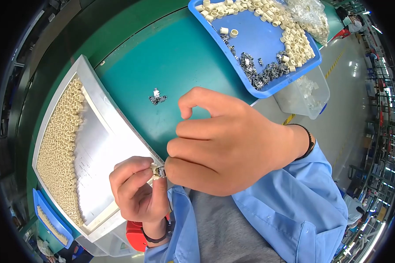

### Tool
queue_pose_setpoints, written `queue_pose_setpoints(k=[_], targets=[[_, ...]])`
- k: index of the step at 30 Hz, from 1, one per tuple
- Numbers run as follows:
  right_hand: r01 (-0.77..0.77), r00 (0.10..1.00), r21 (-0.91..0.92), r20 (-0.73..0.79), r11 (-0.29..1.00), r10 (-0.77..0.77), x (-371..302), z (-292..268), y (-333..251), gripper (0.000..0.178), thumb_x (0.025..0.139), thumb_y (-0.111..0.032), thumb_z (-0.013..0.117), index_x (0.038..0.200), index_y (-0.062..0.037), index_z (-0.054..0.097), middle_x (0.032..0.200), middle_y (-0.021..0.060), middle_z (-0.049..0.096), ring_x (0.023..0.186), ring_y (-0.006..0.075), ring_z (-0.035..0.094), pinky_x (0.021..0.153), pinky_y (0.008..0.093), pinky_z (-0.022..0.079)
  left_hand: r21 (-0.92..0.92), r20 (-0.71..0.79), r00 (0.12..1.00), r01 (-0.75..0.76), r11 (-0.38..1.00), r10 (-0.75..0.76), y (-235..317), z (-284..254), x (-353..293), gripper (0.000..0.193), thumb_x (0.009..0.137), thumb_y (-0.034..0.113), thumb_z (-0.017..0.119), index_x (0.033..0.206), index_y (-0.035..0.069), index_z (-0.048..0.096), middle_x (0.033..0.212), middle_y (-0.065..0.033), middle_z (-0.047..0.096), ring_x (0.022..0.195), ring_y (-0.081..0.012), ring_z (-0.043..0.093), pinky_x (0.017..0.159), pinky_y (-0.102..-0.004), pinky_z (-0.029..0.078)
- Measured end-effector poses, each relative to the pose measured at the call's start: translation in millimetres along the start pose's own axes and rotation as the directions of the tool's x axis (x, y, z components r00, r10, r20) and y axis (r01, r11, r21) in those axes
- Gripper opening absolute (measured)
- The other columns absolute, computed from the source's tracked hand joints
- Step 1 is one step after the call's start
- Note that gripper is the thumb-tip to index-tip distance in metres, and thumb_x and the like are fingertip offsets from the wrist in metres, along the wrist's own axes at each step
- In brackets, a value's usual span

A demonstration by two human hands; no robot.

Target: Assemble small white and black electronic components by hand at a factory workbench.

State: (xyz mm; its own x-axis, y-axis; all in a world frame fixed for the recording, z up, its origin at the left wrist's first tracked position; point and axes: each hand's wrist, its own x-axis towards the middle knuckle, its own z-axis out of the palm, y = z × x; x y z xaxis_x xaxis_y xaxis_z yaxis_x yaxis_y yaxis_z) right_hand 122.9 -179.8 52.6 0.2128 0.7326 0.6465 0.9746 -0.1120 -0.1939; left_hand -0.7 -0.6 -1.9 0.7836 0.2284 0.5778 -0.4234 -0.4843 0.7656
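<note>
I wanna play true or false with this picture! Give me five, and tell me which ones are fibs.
1. The left hand is holding a small cream part. True.
2. The right hand is up at the blue tray. False: it is down close beside the left hand.
3. Some shiny metal pieces lie on the green table. True.
4. The blue tray holds only metal pieces. False: lots of cream rings are in it too.
5. The silvery tray is covered all over with cream pieces. False: they are packed along its left side, and the rest is bare.
</note>
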Motion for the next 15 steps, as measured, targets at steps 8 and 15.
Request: queue_pose_setpoints(k=[8,15], targets=[[0.023,0.998,-0.032,0.061,0.999,-0.021,1.0,-0.8,-3.8,0.022,0.069,-0.019,0.068,0.064,-0.013,0.047,0.056,-0.0015,0.043,0.054,0.0155,0.048,0.076,0.0367,0.045,0.045,0.049,0.995,-0.085,0.995,0.083,3.5,3.5,4.2,0.028,0.076,-0.008,0.077,0.099,-0.002,0.062,0.102,-0.0163,0.064,0.085,-0.0277,0.066,0.072,-0.0352,0.056],[-0.155,0.988,0.436,0.086,0.887,0.13,-2.7,6.1,12.7,0.024,0.086,-0.022,0.075,0.075,-0.0132,0.055,0.067,-0.0026,0.051,0.06,0.0151,0.054,0.073,0.034,0.046,-0.065,0.01,0.997,-0.069,0.995,0.07,4.0,6.6,4.7,0.025,0.079,-0.003,0.08,0.096,-0.003,0.062,0.1,-0.0184,0.066,0.084,-0.0281,0.068,0.07,-0.0351,0.057]])
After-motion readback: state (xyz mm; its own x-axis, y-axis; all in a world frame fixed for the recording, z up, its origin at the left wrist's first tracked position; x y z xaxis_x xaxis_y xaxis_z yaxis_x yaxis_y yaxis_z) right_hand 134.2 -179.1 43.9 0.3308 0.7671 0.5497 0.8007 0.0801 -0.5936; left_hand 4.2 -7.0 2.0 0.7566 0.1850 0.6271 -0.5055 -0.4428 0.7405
